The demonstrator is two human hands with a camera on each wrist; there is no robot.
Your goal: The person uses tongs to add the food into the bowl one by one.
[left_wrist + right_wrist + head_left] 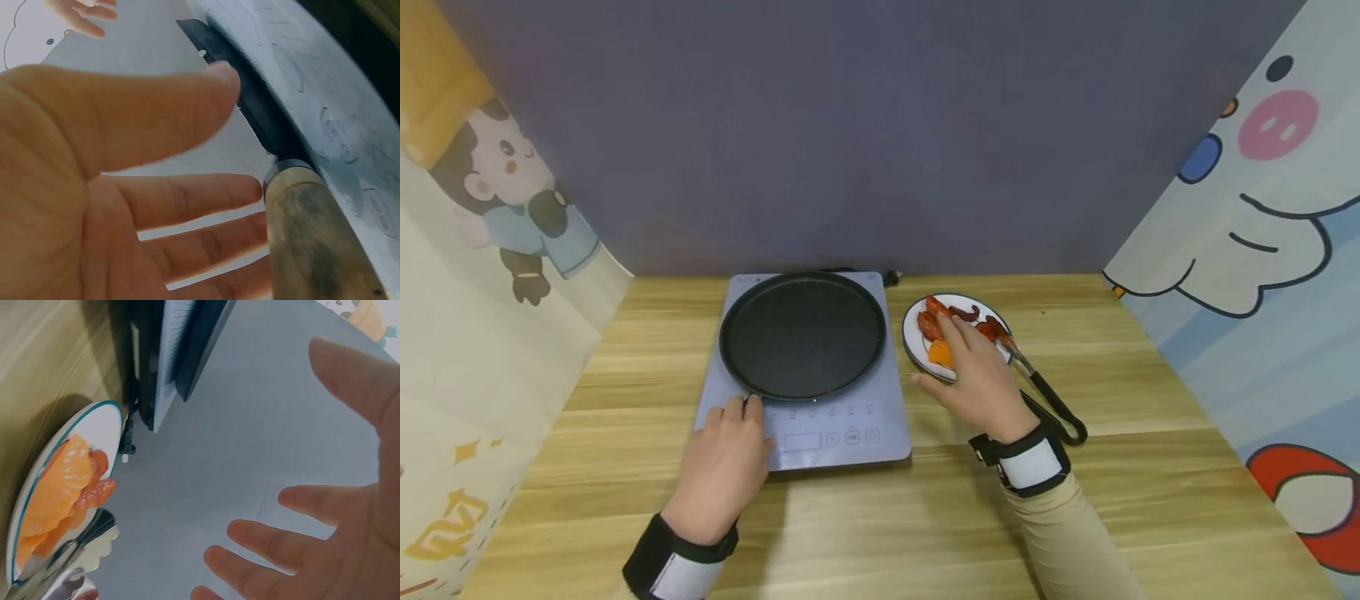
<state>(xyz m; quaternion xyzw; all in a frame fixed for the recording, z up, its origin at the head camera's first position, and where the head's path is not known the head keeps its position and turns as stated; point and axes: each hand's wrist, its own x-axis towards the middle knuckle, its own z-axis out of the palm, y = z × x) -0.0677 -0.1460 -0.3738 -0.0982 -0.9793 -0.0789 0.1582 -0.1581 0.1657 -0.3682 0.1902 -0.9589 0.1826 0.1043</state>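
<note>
A flat black griddle pan (805, 337) sits on a grey induction cooker (887, 408). My left hand (721, 454) is at the pan's near side; in the left wrist view its straight fingertips touch the wooden handle (306, 231), and the thumb is stretched out above it. My right hand (981, 387), fingers spread, is over a white plate (912, 337) with a dark rim, holding nothing. On the plate lie orange slices (59, 487), reddish meat pieces (928, 325) and a dark purple tentacle-like piece (967, 313). Black-handled tongs (1051, 393) rest with their tips on the plate, partly hidden by my hand.
The wooden table (1060, 300) ends at a grey back panel (865, 142). Cartoon-printed panels (1292, 267) stand at both sides. A black plug (891, 277) lies behind the cooker's right corner.
</note>
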